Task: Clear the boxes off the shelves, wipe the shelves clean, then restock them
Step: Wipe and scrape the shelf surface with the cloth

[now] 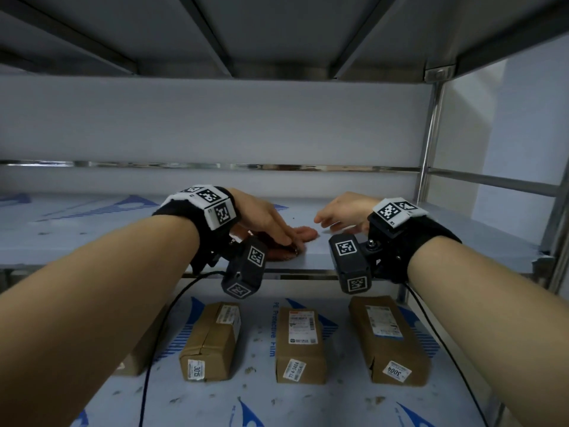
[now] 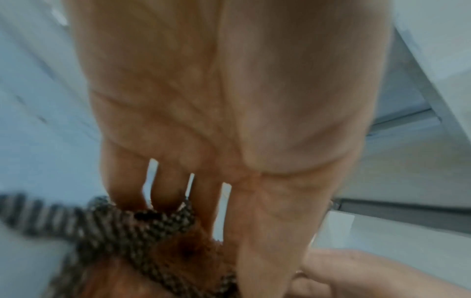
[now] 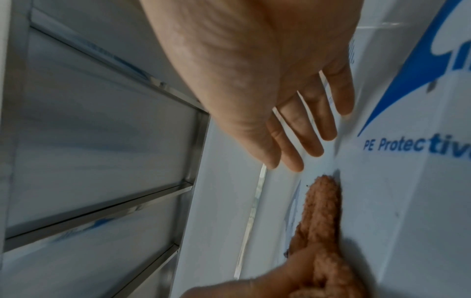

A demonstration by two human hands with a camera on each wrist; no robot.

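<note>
L hand (image 1: 264, 220) flat on orange-brown cloth (image 1: 295, 238), fingers (image 2: 267, 231) straight, pressing it onto upper shelf (image 1: 92, 238) near front edge, about mid-width. R hand (image 1: 345, 211) just beside cloth's right end, above shelf film, fingers (image 3: 305, 125) loosely extended, gripping nothing; contact w/ shelf unclear. Lower shelf (image 1: 308, 405): three brown boxes in a row parallel to front edge – left box (image 1: 212, 343), mid box (image 1: 300, 346), right box (image 1: 388, 340) – apart from each other, labels up. Fourth box partly hidden behind L forearm
</note>
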